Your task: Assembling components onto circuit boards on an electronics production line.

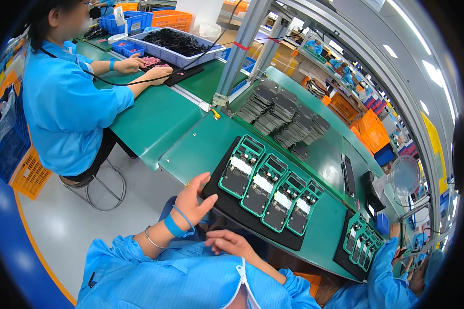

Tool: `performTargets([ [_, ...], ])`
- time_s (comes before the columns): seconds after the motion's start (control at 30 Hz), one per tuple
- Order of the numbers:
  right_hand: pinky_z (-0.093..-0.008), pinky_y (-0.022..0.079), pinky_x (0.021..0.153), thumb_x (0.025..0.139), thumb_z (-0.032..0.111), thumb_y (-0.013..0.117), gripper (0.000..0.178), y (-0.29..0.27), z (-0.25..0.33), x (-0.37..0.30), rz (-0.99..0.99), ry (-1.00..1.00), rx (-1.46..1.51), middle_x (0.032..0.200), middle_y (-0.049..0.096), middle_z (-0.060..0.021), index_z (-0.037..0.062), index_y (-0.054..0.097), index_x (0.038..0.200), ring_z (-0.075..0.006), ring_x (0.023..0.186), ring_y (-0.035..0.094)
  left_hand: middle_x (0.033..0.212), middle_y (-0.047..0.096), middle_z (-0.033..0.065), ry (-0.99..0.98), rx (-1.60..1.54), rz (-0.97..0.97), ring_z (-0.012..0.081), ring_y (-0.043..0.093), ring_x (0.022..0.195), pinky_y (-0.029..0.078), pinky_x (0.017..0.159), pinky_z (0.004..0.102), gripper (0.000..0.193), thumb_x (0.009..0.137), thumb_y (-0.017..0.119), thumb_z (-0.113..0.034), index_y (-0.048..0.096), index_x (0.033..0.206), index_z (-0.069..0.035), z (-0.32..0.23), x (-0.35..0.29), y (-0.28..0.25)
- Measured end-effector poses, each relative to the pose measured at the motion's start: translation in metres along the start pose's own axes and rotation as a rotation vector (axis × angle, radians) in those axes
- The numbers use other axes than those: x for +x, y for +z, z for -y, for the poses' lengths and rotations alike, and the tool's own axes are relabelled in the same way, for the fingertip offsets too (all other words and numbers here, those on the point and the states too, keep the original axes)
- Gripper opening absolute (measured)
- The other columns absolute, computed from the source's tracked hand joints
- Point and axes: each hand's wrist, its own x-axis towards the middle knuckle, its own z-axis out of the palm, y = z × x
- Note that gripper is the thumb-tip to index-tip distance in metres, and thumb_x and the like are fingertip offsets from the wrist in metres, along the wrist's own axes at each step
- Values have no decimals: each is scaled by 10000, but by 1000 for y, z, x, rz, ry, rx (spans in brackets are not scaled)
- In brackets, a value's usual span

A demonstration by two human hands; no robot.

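Note:
My left hand (195, 203) is raised at the near left edge of the black mat (293, 241), its fingers apart and nothing in it. A blue band and a bracelet circle that wrist. My right hand (232, 242) hovers in front of my body below the mat, fingers loosely bent and empty. Several green-framed device housings lie in a row on the mat. The leftmost housing (242, 166) is closest to my left hand. Dark inner plates, small metal parts and a white label show in each one.
Stacks of dark flat plates (281, 114) stand behind the mat on the green bench (185, 149). A metal post (242, 51) rises there. At left, a co-worker (72, 108) handles small pink parts beside a bin of black pieces (172, 46). More housings (362, 242) lie at right beside another person's sleeve.

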Motion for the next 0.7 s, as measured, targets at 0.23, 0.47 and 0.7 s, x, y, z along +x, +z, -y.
performTargets([
  [0.23, -274, 440, 691, 938, 251, 446, 458, -14, 2, -11, 21, -113, 737, 1025, 620, -138, 90, 395, 1364, -167, 782, 531, 1247, 490, 118, -151, -649, 46, 162, 572, 962, 504, 824, 301, 483, 859, 573, -47, 392, 1303, 2, -14, 12, 4],
  [0.47, -241, 385, 642, 926, 340, 453, 477, -19, -4, -34, -24, -184, 1043, 1002, 591, -103, 87, 458, 1330, -134, 729, 433, 1236, 490, 123, -248, -793, 46, 240, 564, 1038, 501, 852, 382, 390, 874, 511, -43, 449, 1256, 5, -27, 17, 0],
  [0.7, -216, 381, 524, 892, 379, 544, 480, -44, -8, -33, 9, -209, 1347, 926, 601, -114, -77, 550, 1041, -118, 637, 451, 1206, 509, 144, -218, -887, 60, 252, 567, 1009, 515, 838, 383, 381, 869, 511, -40, 460, 1239, 33, -23, 17, -5],
])
